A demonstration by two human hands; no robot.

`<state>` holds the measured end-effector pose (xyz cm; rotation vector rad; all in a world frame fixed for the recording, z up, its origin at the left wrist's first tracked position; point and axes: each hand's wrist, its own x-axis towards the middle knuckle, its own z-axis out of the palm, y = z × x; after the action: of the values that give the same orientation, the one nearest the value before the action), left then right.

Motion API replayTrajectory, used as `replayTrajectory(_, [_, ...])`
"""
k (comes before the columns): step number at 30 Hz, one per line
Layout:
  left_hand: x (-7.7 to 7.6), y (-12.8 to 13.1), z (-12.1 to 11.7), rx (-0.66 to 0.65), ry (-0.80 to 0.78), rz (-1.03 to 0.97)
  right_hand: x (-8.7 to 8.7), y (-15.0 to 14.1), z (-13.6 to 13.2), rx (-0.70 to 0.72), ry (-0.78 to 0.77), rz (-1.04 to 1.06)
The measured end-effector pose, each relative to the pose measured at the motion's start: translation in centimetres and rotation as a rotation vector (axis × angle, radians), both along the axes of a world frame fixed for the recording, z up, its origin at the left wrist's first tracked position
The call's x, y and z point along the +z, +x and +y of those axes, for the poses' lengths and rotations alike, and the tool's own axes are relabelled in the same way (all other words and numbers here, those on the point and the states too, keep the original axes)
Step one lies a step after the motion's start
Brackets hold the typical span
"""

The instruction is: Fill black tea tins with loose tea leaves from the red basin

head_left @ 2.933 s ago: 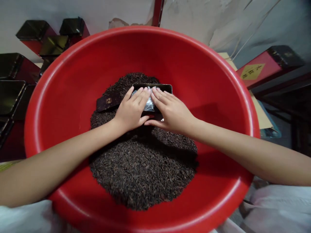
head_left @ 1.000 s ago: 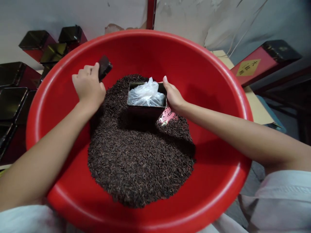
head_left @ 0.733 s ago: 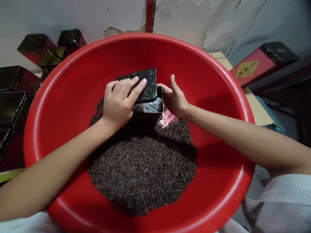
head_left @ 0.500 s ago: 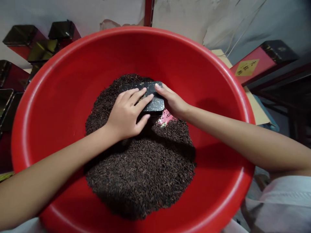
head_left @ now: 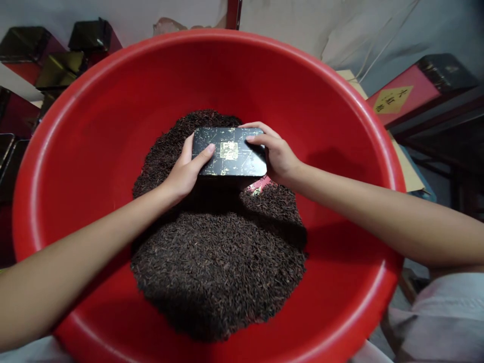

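In the head view, the left hand (head_left: 187,169) no longer lies spread over the lid (head_left: 242,146) as it does half a second ago; it now clamps the left end of the dark tin (head_left: 227,167), thumb on top, so the gold emblem (head_left: 229,150) between the hands is uncovered. The right hand (head_left: 278,154) is clamped on the opposite end, one finger lying on the lid. A second ago the lid is raised in the left hand and a plastic bag shows in the tin; now the lid sits over it. Counted: two hands, one tin held between them, one lid, one emblem. Below and around the hands spreads one heap of dark dried leaf (head_left: 219,272), in one red basin (head_left: 242,75). One pink patch (head_left: 257,186) shows just below the right hand. Well off beyond the right hand lies one pink-sided tin (head_left: 410,96) with one yellow label (head_left: 393,100). Beyond the left hand, outside the basin, stand at least five more tins (head_left: 91,43), some cut off by the frame.
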<state>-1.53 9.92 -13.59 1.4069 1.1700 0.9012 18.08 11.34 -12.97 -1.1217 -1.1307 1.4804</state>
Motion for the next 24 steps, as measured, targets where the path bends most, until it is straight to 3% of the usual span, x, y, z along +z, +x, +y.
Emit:
replayTrajectory(5, [0.1, 0.4, -0.4, -0.032, -0.093, -0.152, -0.1, 0.0, -0.1, -0.021, -0.02, 0.029])
replayTrajectory(10, [0.3, 0.3, -0.3, -0.018, -0.167, -0.142, -0.4, 0.2, -0.2, 0.011, 0.06, -0.061])
replayTrajectory(17, [0.0, 0.5, -0.2, 0.011, -0.024, -0.08, 0.3, 0.0, -0.5, -0.05, 0.213, -0.343])
replayTrajectory(20, [0.0, 0.5, -0.1, 0.007, -0.006, -0.052, 0.7, -0.5, -1.4, -0.101, 0.023, -0.305])
replayTrajectory(22, [0.0, 0.4, 0.0, 0.0, 0.021, -0.003, 1.0, -0.8, -2.2, 0.006, -0.128, -0.175])
replayTrajectory(24, [-0.1, 0.3, 0.0, 0.009, 0.054, 0.051, 1.1, -1.0, -2.8, 0.124, -0.18, -0.059])
